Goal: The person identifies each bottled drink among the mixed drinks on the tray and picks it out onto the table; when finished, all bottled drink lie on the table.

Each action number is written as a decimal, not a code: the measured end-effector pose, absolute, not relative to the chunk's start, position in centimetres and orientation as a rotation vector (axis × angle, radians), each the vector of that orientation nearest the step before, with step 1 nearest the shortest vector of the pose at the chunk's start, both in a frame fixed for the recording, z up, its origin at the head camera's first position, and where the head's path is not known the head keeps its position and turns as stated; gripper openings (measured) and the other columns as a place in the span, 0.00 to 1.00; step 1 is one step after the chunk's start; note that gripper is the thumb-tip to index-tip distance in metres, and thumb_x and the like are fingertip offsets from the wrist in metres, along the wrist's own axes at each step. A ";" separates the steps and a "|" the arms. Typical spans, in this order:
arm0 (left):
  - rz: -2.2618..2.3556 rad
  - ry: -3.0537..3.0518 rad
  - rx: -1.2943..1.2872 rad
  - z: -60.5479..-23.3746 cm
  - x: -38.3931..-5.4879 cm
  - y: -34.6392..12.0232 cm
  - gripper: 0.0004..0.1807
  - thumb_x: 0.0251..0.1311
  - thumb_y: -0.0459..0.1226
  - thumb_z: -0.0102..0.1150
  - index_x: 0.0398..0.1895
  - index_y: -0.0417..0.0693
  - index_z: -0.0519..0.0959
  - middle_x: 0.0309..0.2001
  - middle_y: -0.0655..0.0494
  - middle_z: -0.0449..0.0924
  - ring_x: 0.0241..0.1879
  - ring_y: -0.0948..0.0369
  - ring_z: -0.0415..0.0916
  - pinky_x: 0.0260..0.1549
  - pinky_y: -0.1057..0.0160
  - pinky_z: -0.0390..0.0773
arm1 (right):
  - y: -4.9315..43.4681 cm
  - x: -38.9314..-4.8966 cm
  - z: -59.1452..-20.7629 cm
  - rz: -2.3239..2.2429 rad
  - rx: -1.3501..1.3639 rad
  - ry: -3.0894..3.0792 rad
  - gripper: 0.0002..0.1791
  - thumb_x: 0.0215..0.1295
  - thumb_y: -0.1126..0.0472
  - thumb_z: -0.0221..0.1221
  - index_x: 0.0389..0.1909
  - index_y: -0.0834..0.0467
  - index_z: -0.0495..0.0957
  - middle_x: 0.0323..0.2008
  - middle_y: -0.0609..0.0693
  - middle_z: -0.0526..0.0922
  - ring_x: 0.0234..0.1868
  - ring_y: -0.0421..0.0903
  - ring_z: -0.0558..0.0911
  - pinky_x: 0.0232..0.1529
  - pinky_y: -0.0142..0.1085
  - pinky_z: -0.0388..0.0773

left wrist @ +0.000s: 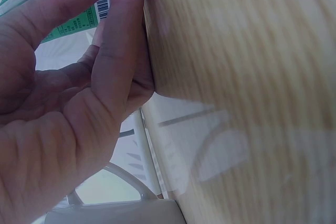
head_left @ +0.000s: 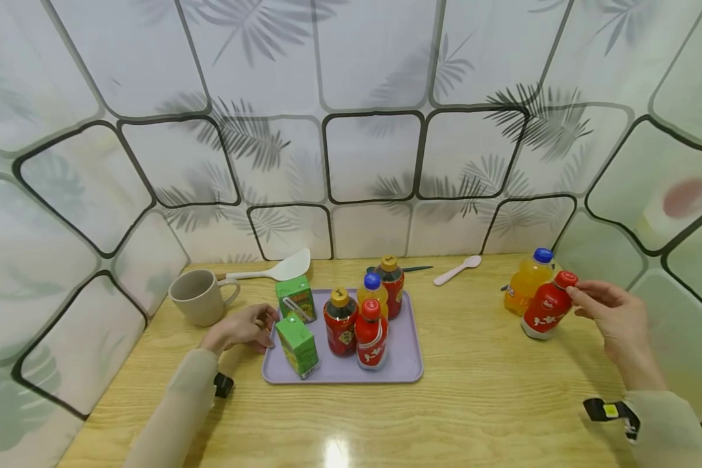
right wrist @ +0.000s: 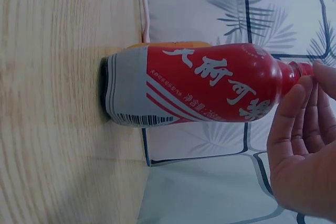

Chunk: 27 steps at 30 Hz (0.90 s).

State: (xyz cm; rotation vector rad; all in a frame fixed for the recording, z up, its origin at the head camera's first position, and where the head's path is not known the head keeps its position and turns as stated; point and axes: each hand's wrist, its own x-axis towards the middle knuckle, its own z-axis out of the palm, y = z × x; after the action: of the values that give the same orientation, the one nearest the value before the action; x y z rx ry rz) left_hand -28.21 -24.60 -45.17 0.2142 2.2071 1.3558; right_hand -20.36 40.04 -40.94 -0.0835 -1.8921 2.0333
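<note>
My left hand (head_left: 242,328) is at the left edge of the lavender tray (head_left: 400,354); in the left wrist view its thumb and fingers pinch the rim. Two green drink cartons (head_left: 298,348) stand on the tray beside this hand. Farther right on it are two dark-red bottles with yellow caps (head_left: 340,328), an orange soda bottle (head_left: 372,292) and a red cola bottle (head_left: 371,341). Far right, my right hand (head_left: 614,315) pinches the cap of another red cola bottle (right wrist: 210,82), whose base is at the tabletop. Close behind it stands another orange soda bottle (head_left: 526,283).
A beige mug (head_left: 197,300) stands left of the tray. Behind the tray lie a white spatula (head_left: 289,266), a dark utensil (head_left: 416,268) and a pink spoon (head_left: 459,269). A patterned curtain (head_left: 374,156) surrounds the wooden table (head_left: 468,403) at the back and sides.
</note>
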 end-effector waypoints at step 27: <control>1.377 2.214 0.182 -45.5 -28.1 -24.5 0.28 0.45 0.20 0.64 0.52 0.36 0.67 0.43 0.43 0.65 0.35 0.56 0.73 0.33 0.60 0.88 | 33.7 -22.4 -42.5 2.079 0.160 -2.272 0.06 0.69 0.61 0.59 0.40 0.50 0.83 0.31 0.39 0.86 0.30 0.36 0.83 0.27 0.28 0.84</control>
State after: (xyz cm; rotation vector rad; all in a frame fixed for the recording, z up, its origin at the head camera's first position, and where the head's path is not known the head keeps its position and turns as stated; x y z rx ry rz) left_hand -28.10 -24.53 -45.46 0.1825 2.2143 1.3773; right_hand -22.36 33.69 -42.49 0.1603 -2.2723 2.0787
